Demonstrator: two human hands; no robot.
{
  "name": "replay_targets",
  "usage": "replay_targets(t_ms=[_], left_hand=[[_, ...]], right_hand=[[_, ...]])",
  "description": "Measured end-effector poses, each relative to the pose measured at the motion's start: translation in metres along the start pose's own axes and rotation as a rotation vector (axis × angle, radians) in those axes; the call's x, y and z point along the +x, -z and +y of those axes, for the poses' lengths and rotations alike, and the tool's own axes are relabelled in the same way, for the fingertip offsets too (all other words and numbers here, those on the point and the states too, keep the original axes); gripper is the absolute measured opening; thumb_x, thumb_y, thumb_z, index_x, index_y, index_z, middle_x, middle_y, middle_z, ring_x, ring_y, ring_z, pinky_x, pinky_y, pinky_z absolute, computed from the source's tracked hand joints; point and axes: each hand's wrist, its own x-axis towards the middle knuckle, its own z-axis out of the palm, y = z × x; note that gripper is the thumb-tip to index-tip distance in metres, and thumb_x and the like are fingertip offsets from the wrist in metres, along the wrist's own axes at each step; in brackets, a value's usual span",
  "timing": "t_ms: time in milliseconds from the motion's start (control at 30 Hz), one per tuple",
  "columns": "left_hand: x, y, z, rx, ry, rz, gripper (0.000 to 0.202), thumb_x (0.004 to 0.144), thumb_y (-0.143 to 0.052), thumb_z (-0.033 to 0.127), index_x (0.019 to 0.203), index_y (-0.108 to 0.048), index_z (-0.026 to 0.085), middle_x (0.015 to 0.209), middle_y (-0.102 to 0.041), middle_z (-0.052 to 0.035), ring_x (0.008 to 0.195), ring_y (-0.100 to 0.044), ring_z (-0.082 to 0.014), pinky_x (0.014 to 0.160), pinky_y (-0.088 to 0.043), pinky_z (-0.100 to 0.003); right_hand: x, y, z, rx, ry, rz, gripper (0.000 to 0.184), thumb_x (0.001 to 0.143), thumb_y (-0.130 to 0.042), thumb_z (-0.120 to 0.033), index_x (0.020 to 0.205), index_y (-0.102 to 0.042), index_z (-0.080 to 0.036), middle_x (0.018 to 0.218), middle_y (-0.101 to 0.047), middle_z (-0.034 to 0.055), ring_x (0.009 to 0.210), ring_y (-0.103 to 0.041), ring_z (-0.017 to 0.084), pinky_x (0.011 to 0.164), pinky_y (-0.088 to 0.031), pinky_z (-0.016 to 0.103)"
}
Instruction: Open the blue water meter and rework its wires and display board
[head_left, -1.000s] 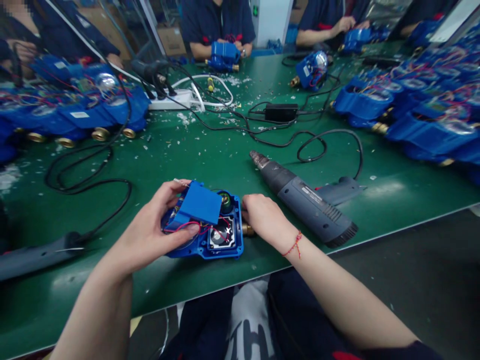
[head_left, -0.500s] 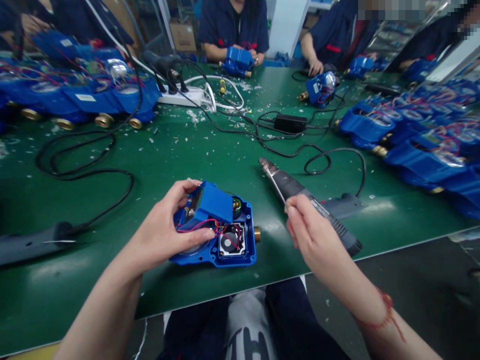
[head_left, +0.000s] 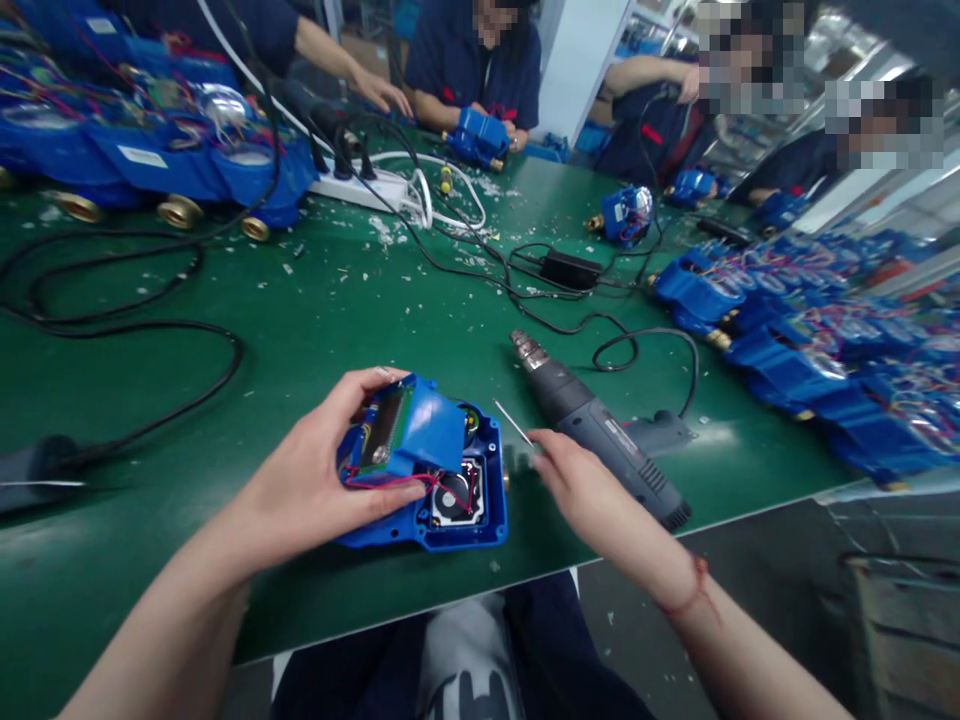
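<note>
My left hand (head_left: 319,465) is closed around the left side of an open blue meter housing (head_left: 497,500) on the table. Its thumb presses by the red wires, and its fingers wrap the raised blue cover (head_left: 435,425), which tilts up with a circuit board inside. A round black part in a white frame (head_left: 454,495) shows in the right compartment. My right hand (head_left: 574,480), to the right of the housing, pinches a thin metal tool (head_left: 512,422) with a slim pointed shaft; its handle is hidden in the fingers. The shaft points up and left, apart from the housing.
A heat gun (head_left: 600,425) lies just beyond my right hand. Rows of blue meters (head_left: 780,360) stand at right, and more meters (head_left: 150,165) at left. A power strip (head_left: 360,190), black adapter (head_left: 570,268) and loose cables cross the table. Co-workers sit opposite.
My right hand has moved left from over the heat gun toward the housing, carrying the thin metal tool. My left hand keeps its hold. A co-worker's arm now reaches in at upper left.
</note>
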Motion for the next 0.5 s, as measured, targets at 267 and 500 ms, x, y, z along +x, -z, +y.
replay_targets(t_ms=[267,500], left_hand=[[-0.006,0.0,0.005,0.103,-0.064,0.03,0.063,0.074,-0.07,0.035,0.13,-0.045,0.024,0.134,-0.058,-0.0133,0.119,-0.06,-0.0341,0.104,-0.047,-0.049],[-0.006,0.0,0.006,0.089,-0.081,0.019,0.068,0.08,-0.066,0.041,0.141,-0.046,0.02,0.146,-0.053,-0.0158,0.134,-0.049,-0.0365,0.111,-0.04,-0.05]], right_hand=[[0.016,0.01,-0.006,-0.04,0.134,0.25,0.031,0.098,-0.038,-0.021,0.118,-0.062,-0.015,0.114,-0.063,0.0107,0.107,-0.06,0.019,0.096,-0.049,0.031],[-0.012,0.089,0.151,-0.271,0.097,0.395,0.034,0.089,-0.041,-0.023,0.112,-0.063,-0.013,0.103,-0.065,0.0187,0.097,-0.063,0.03,0.084,-0.053,0.049]])
